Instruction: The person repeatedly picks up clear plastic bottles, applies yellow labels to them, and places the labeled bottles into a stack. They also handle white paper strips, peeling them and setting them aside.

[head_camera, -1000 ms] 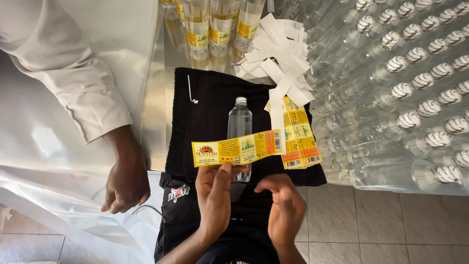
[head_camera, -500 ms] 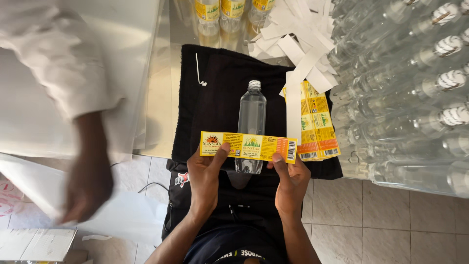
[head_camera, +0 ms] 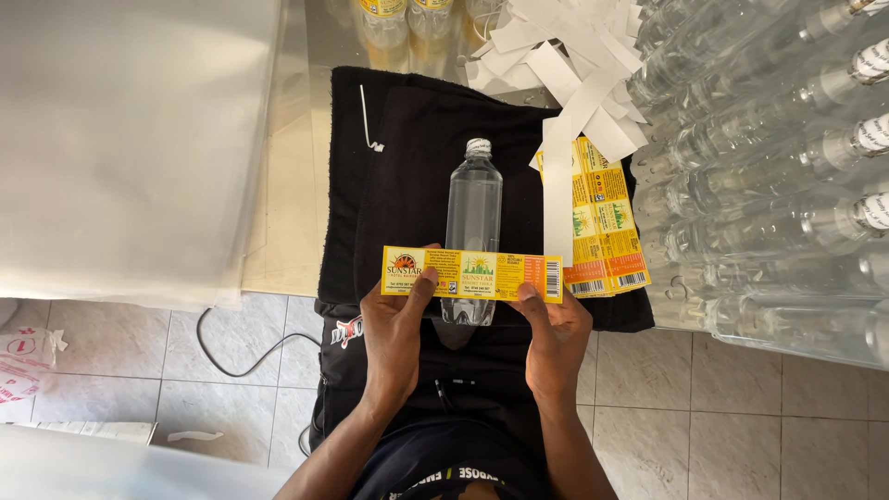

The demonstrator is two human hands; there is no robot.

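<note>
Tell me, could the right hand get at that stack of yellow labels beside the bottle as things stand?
Probably yes. The stack of yellow labels lies uncovered on the black cloth just beyond the right hand, with nothing between. But that hand is pinching the label strip, so it would have to let go first.

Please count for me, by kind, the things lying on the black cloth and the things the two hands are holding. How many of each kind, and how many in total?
Clear plastic bottle with a silvery cap, lying on the black cloth: 1
Yellow printed label strip, held by the left hand and right hand: 1
Stack of yellow labels: 1
Total: 3
</note>
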